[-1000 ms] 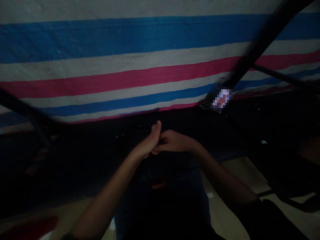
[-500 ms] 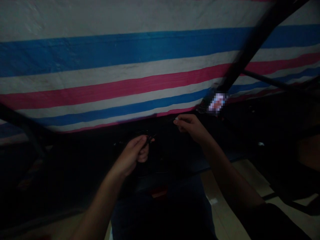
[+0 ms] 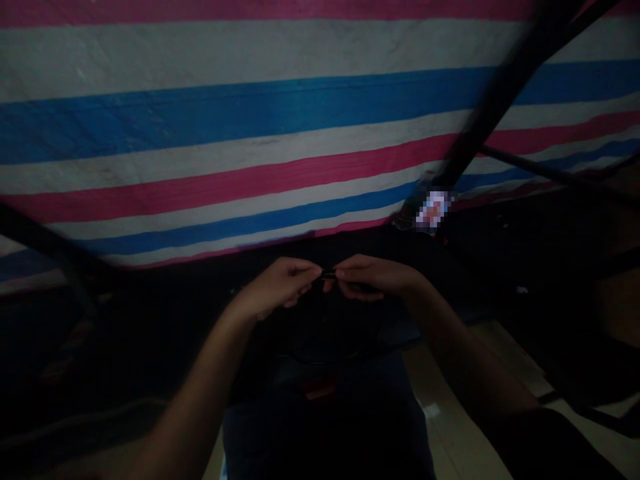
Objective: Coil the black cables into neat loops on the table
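Observation:
Over a dark work surface (image 3: 420,267), my left hand (image 3: 283,288) and my right hand (image 3: 375,277) meet almost fingertip to fingertip. Between them they pinch a thin dark cable-like piece (image 3: 328,273), one end in each hand. Thumb and forefinger are pressed together on both sides, while the other fingers curl below. Dim light hides the piece's exact kind and its ends. Below the hands, a faint dark loop like a cord (image 3: 325,362) hangs near the front edge of the surface.
A striped plastic sheet (image 3: 240,120) in blue, white and pink rises behind the surface. A dark slanted post (image 3: 495,107) stands at the right, with a clear bag holding a blurred card (image 3: 433,210) at its foot. Another dark post (image 3: 55,240) is at the left.
My right hand has come left and down to my left hand, which has turned and moved slightly right and up. The thin dark piece in my left hand is now pinched by both hands.

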Action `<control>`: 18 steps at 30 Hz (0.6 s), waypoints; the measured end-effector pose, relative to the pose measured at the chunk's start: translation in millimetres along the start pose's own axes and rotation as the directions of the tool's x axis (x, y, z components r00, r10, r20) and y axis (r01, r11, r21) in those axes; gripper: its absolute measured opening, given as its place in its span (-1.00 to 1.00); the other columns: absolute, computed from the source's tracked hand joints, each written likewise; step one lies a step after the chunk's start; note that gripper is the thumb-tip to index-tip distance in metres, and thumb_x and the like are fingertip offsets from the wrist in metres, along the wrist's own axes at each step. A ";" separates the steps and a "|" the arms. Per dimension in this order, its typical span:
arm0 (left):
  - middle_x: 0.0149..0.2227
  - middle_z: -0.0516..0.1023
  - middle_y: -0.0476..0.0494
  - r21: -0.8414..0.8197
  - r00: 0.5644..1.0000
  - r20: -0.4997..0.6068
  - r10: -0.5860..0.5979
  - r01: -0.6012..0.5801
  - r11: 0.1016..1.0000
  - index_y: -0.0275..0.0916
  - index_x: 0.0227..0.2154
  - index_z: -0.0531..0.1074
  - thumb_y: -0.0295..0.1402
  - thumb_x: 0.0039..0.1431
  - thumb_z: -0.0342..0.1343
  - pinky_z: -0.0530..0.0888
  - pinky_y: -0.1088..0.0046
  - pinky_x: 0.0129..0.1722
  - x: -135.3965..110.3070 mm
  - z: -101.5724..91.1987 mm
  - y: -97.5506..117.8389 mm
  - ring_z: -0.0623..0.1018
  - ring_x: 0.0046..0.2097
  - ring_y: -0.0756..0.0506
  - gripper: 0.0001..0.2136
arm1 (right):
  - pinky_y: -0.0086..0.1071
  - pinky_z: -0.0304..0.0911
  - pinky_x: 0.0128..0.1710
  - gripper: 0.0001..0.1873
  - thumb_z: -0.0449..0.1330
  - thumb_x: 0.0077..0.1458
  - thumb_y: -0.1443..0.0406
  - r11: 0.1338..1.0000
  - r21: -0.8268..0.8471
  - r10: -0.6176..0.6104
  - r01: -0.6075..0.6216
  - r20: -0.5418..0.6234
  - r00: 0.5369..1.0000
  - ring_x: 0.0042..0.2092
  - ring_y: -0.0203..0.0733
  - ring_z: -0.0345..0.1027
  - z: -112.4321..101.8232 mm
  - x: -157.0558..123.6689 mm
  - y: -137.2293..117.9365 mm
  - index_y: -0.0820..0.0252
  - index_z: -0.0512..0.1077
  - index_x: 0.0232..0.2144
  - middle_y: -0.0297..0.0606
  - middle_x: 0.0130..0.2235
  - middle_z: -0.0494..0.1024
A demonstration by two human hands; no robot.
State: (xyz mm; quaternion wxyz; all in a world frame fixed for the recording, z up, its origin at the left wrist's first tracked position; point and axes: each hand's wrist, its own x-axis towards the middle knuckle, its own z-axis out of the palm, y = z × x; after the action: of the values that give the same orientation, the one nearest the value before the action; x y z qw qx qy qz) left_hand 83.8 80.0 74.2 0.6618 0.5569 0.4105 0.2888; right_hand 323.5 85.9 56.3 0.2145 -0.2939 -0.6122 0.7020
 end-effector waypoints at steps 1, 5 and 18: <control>-0.60 0.31 0.03 -0.003 1.000 -0.015 0.027 -0.027 1.000 -0.25 -0.38 0.66 -0.29 0.16 0.31 0.00 0.66 -0.70 0.4 0.7 3.0 0.15 -0.65 0.13 -0.86 | -0.53 -0.16 -0.71 -0.59 0.25 0.20 -0.02 0.999 0.041 -0.030 0.031 -0.031 0.999 -0.67 -0.47 -0.03 3.8 0.9 -0.2 0.23 0.56 -0.22 -0.51 -0.62 0.30; -0.51 0.47 -0.05 -0.079 0.992 -0.076 0.098 -0.104 0.991 -0.27 -0.24 0.66 -0.30 0.10 0.36 0.22 0.64 -0.63 -3.0 -9.3 -2.1 0.34 -0.59 0.09 -0.80 | -0.49 -0.28 -0.66 -0.61 0.30 0.17 -0.01 0.971 0.134 -0.151 0.200 -0.310 0.939 -0.66 -0.50 -0.23 6.6 -3.5 0.1 0.23 0.54 -0.32 -0.58 -0.63 0.07; 0.05 0.63 -0.42 -0.242 0.995 0.007 0.098 -0.093 0.966 -0.28 -0.08 0.62 -0.16 0.23 0.31 0.55 0.28 -0.01 -36.7 4.6 -91.4 0.62 0.09 -0.30 -0.68 | -0.40 -0.17 -0.65 -0.67 0.27 0.19 0.02 0.792 0.210 -0.196 0.574 -0.802 0.564 -0.68 -0.46 -0.36 -5.9 3.1 14.4 0.15 0.39 -0.37 -0.63 -0.63 -0.04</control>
State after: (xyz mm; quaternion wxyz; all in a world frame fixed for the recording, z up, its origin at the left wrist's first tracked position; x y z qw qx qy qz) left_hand 62.7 27.5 -6.5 0.7139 0.4940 0.3386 0.3629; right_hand 326.0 90.0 41.2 0.6595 -0.3503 -0.3389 0.5722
